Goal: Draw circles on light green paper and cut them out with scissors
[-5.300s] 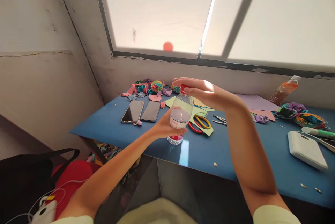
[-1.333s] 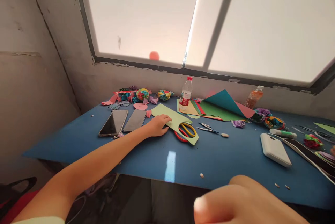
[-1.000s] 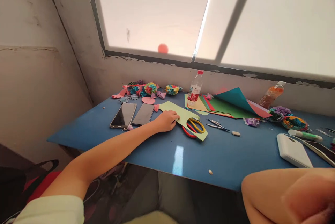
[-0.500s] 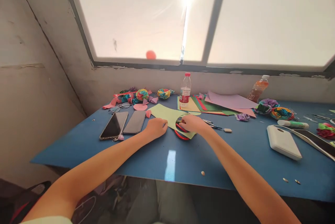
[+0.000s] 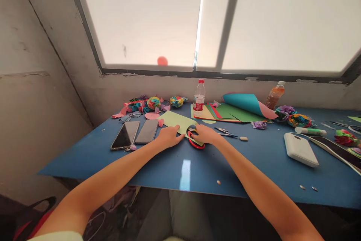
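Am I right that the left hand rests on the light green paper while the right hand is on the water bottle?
Not quite. In the head view the right hand is on the scissors, not the water bottle. The left hand does rest on the light green paper.

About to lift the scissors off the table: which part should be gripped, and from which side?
Grip the scissors by the red and yellow handle loops, coming from above on the near side. The loops lie flat facing the person under the right hand; the blades seem tucked under the green paper held by the left hand.
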Demonstrator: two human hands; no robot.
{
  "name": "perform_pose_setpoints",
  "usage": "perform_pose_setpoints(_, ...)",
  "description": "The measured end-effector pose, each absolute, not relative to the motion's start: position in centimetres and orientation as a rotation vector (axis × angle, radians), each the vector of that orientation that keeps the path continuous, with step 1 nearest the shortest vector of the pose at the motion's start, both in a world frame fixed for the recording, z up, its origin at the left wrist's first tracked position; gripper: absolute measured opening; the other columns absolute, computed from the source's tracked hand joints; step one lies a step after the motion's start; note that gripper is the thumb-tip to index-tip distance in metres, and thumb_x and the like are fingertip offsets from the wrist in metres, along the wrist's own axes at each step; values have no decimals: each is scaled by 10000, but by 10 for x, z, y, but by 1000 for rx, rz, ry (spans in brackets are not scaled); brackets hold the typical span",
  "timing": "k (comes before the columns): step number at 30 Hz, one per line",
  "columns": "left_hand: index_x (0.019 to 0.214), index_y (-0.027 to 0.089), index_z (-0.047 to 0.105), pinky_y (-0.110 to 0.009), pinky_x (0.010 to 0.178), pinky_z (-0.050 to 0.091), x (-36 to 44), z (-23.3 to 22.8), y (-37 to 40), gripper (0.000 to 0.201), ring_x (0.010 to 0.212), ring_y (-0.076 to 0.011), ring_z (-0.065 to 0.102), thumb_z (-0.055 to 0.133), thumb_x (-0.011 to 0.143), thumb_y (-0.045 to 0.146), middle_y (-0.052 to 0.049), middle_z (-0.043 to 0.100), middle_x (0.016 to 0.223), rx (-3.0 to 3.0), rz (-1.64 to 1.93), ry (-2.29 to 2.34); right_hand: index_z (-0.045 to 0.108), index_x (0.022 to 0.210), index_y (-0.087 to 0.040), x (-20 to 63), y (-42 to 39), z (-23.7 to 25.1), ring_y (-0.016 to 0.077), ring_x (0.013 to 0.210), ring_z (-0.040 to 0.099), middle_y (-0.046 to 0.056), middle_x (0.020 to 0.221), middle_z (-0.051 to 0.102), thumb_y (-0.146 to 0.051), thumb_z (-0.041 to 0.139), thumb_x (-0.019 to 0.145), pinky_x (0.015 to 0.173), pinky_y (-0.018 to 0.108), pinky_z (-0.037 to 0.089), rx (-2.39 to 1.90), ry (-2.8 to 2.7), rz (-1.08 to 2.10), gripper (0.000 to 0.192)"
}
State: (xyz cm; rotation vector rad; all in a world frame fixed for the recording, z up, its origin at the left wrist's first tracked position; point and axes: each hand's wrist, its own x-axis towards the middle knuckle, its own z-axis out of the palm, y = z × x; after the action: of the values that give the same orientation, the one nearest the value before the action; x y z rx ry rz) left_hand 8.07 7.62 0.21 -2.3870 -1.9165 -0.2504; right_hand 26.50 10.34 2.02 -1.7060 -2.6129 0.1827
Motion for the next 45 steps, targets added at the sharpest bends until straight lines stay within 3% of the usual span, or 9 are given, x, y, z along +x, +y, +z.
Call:
perform_pose_setpoints(4,1169,166,525,-312,642,436,77,1,79,540,887,-287,641,352,852,568,-149,685,943,-2408,-217,-1889,528,996,-145,267,106,20,238,850,598,124,989,615,-342,622,717,600,258,404,-1692,-2585,226,354)
perform_pose_setpoints(8,1255,182,473,-306,695,448,74,-1,80,485,914,-267,639,415,862,461,-128,678,1015,-2556,-225,-1668,446,1095,-135,262,106,14,236,938,581,143,1116,562,-246,568,738,660,265,410,-1675,-2466,164,393)
perform_pose_setpoints(14,1361,202,385,-275,641,445,74,-1,80,502,790,-230,657,419,876,325,-67,693,838,-2610,-289,-1524,450,1054,-145,260,108,7,231,895,585,129,1092,557,-288,535,746,666,282,407,-1592,-2308,98,350)
perform_pose_setpoints(18,1260,222,516,-269,634,442,73,-2,82,402,775,-208,650,363,891,266,-82,690,877,-2554,-371,-1447,473,1038,-169,259,107,5,210,815,589,94,1052,560,-276,522,744,635,277,394,-1483,-2374,50,316)
perform_pose_setpoints(22,1075,199,630,-277,630,447,72,-3,84,347,743,-199,633,337,891,221,-94,663,780,-2465,-375,-1398,506,1024,-177,263,115,2,212,822,589,92,1057,557,-288,532,750,632,272,394,-1575,-2314,121,297)
perform_pose_setpoints(27,971,180,652,-289,687,476,74,-4,83,281,856,-209,625,396,855,194,-81,679,812,-2520,-555,-1359,505,1060,-138,283,136,6,225,867,577,131,1100,513,-235,485,782,684,292,405,-1711,-2137,78,296)
perform_pose_setpoints(32,918,164,674,-289,719,502,73,-8,80,286,791,-191,639,426,777,144,-80,683,848,-2651,-764,-1315,535,1027,-166,303,152,10,179,779,568,96,1072,499,-230,481,790,667,274,400,-1721,-2008,-29,252)
perform_pose_setpoints(39,916,169,662,-272,710,479,80,0,68,276,821,-176,609,406,811,172,-64,683,795,-2857,-896,-897,579,938,-169,304,152,10,169,751,562,84,1017,503,-226,506,772,665,267,393,-1736,-1987,-29,189)
perform_pose_setpoints(45,715,180,680,-263,577,391,87,0,68,364,676,-181,594,375,851,327,-60,652,667,-2585,-883,-1619,606,894,-155,302,146,16,164,741,560,92,1018,516,-215,501,767,654,265,388,-1754,-1949,24,175)
